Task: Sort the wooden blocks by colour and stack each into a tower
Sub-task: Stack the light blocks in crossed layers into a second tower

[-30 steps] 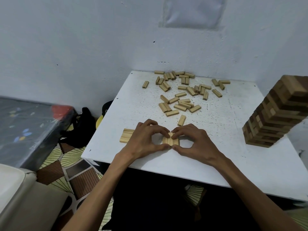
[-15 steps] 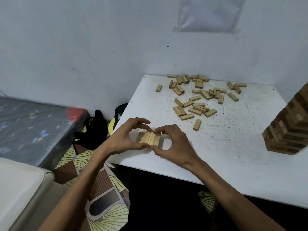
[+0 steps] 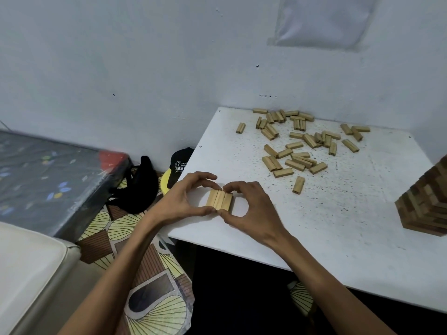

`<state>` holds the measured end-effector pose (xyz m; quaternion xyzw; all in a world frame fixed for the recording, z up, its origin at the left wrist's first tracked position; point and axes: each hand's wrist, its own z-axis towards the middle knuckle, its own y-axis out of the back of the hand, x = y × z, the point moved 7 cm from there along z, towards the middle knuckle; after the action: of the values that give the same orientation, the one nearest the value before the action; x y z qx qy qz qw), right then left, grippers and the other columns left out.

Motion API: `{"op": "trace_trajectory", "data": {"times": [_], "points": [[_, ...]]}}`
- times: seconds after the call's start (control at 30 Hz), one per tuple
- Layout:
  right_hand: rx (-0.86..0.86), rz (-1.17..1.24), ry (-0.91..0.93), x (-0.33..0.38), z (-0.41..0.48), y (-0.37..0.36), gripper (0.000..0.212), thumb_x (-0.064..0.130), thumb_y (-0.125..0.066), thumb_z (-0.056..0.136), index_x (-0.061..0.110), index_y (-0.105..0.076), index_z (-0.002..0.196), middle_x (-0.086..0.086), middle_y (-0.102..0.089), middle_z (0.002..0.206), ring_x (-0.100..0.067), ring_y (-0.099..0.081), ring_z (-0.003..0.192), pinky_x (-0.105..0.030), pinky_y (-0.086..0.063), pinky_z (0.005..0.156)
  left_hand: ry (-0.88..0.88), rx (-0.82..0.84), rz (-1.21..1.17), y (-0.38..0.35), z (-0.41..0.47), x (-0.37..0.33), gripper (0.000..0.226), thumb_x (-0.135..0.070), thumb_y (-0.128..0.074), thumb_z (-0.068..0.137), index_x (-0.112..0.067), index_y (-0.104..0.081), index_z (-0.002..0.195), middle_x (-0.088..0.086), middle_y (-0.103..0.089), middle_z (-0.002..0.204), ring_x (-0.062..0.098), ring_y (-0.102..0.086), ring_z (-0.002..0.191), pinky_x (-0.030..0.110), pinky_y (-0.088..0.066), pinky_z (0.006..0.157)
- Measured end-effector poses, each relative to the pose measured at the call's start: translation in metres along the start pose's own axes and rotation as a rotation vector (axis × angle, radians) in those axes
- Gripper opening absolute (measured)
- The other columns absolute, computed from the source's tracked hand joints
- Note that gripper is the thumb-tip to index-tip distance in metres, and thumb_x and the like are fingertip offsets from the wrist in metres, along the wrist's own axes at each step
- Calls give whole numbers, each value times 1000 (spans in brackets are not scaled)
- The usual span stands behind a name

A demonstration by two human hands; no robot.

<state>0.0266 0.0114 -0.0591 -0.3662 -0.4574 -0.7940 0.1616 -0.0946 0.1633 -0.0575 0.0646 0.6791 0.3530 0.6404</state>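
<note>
1. The left hand [image 3: 183, 199] pinches a row of three pale blocks [image 3: 219, 200] between thumb and forefinger, one at the near end and one at the far end. The row sits at the near left corner of the table [image 3: 338, 238], close to its left edge.
2. The right hand [image 3: 251, 211] pinches the same row from the right, thumb at the near end and fingertip at the far end.
3. Bare tabletop runs along the near edge from the hands to the tower [image 3: 425, 209] of dark and pale blocks at the right edge, which is partly out of frame.
4. Loose pale blocks [image 3: 302, 141] lie scattered toward the far edge. A lone block [image 3: 298, 185] lies nearest the hands.
5. The white tabletop is speckled.
6. Left of the table, a dark mattress [image 3: 48, 180], a black bag [image 3: 141, 189] and a black cap [image 3: 181, 163] sit on a patterned floor [image 3: 154, 293].
</note>
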Motion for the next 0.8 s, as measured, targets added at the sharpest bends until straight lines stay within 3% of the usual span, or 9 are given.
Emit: {"op": "trace_trajectory", "data": {"times": [0.3, 0.6, 0.8], "points": [[16, -16, -14, 3, -3, 2, 49, 33, -83, 79, 37, -60, 122, 52, -43, 117, -5, -51, 119, -24, -49, 93, -3, 8, 22, -2, 1, 3, 74, -30, -91, 78, -31, -50, 139, -15, -70, 128, 17, -52, 137, 51, -35, 117], [21, -4, -37, -1, -3, 0, 48, 37, -81, 79, 38, -59, 122, 29, -58, 118, -4, -50, 119, -30, -52, 93, -23, 28, 94, -4, 1, -1, 77, -30, -88, 81, -35, -46, 146, -23, -69, 127, 14, -48, 136, 38, -34, 115], [31, -4, -46, -1, -3, -1, 49, 37, -81, 80, 38, -58, 124, 31, -55, 116, -4, -51, 118, -27, -51, 92, -20, 26, 101, -4, 1, -1, 79, -30, -89, 81, -35, -46, 147, -23, -69, 128, 14, -46, 137, 34, -35, 114]]}}
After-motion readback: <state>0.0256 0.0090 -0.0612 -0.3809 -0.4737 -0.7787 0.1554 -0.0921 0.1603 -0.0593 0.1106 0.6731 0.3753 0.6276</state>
